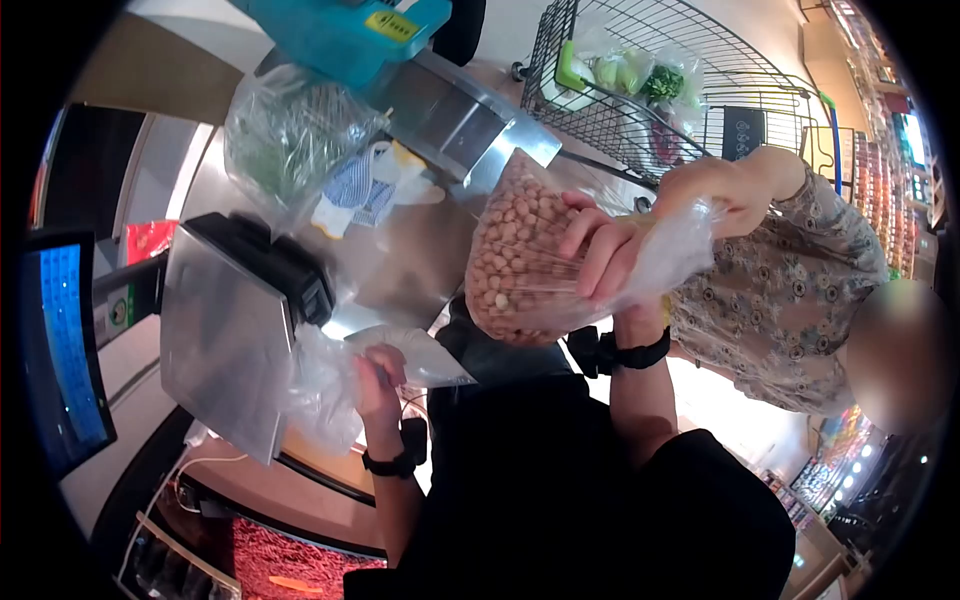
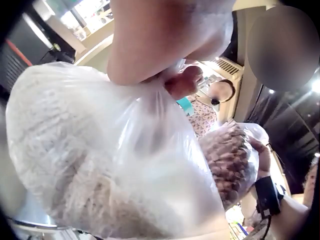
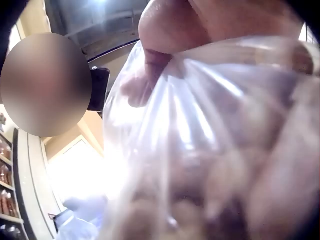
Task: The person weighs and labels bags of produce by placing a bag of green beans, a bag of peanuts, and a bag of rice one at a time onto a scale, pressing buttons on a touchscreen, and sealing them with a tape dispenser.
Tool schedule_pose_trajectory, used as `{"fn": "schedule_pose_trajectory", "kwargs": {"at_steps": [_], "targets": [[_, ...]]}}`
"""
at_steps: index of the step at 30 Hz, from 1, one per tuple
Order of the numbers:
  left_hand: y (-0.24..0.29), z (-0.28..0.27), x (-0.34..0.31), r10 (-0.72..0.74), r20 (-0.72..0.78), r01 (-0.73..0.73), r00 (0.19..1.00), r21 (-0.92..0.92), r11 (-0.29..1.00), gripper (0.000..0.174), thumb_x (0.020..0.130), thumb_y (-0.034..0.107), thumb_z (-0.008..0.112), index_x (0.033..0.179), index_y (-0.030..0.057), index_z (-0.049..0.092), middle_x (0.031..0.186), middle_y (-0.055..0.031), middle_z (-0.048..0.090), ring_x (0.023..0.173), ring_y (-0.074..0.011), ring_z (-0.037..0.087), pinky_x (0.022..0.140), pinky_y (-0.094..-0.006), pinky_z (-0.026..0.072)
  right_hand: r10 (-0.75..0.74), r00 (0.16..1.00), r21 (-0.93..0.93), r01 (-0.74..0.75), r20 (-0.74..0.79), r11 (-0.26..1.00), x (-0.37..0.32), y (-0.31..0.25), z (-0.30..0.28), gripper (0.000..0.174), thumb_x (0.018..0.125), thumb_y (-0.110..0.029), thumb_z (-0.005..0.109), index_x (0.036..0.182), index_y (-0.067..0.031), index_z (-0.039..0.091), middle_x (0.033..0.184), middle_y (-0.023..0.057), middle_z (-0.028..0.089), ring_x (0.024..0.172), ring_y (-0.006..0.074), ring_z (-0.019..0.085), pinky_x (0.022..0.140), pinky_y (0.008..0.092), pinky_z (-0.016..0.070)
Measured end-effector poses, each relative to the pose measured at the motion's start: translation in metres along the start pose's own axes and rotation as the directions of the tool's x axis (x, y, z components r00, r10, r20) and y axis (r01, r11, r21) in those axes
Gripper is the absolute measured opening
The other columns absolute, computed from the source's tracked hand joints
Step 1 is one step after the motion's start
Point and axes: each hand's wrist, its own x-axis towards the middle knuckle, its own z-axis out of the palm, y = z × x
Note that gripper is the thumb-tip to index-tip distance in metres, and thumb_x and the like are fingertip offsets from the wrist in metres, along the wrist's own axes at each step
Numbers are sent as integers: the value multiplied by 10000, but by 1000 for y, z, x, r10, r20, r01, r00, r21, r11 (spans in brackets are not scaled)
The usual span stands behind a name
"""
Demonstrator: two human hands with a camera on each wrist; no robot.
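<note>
In the head view a clear bag of round pinkish-brown items (image 1: 515,255) hangs at the centre, its gathered neck gripped by my right hand (image 1: 610,255). Another person's hand (image 1: 715,195) reaches to the same bag from the right. My left hand (image 1: 378,385) pinches the neck of a whitish plastic bag (image 1: 325,385) beside the metal plate. The left wrist view shows this bag (image 2: 115,160) full of pale, thin pieces, with my left hand (image 2: 160,45) curled over its twisted top. Up close in the right wrist view, my right fingers (image 3: 170,25) hold the clear plastic (image 3: 190,115).
A tilted metal plate (image 1: 225,340) stands at left, near a screen (image 1: 65,345). On the steel counter (image 1: 400,285) lie a bag of greens (image 1: 290,140) and a patterned glove (image 1: 365,190). A wire cart (image 1: 640,90) holds bagged vegetables at the top right.
</note>
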Motion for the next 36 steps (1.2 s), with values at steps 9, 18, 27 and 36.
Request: {"fn": "schedule_pose_trajectory", "kwargs": {"at_steps": [9,18,27,36], "targets": [[-57,-22,-33,-118,-93,126,989,80,989,298,995,263,338,873,68,527,775,-31,486,703,-144,450,643,-286,404,8,999,145,-2,-43,989,-22,-21,47,513,903,-184,440,395,-146,492,476,-30,478,606,143,498,1002,399,301],[-13,4,-22,-168,50,171,985,-75,982,587,1000,432,129,1163,48,541,929,-46,629,674,-93,426,656,-245,381,-18,995,308,47,-94,950,-29,-22,63,526,912,-184,426,387,-150,456,443,-41,399,543,118,434,1002,384,303],[2,36,-19,-40,401,345,915,-727,594,1177,649,883,72,1434,9,158,1450,-171,283,1326,-302,309,1092,-400,279,-218,926,488,42,310,872,12,-45,106,504,913,-192,414,443,-127,584,538,33,600,561,179,537,948,374,335],[-50,50,-32,69,488,329,870,-678,657,821,877,621,360,1388,-12,248,1372,-156,404,1207,-259,470,1017,-389,404,-64,961,352,-35,268,936,-19,-45,82,411,868,-226,520,464,-164,561,570,-7,562,771,197,562,1014,409,264]]}}
